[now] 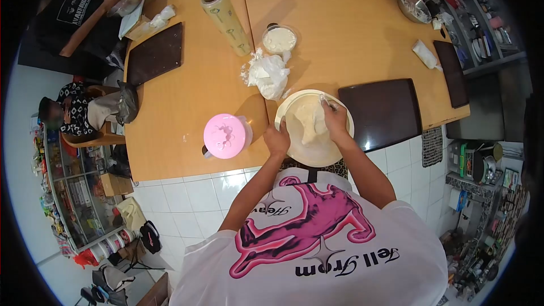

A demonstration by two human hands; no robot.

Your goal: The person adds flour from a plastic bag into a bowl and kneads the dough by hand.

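One mixing bowl sits mid-frame, gripped by the left hand, likely for steadiness; I cannot tell what the right hand holds.

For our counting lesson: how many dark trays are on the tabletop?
3: one dark tray at left, another right of the bowl, the third along the right edge.

The white shirt reads "Fell From" and "Heav"
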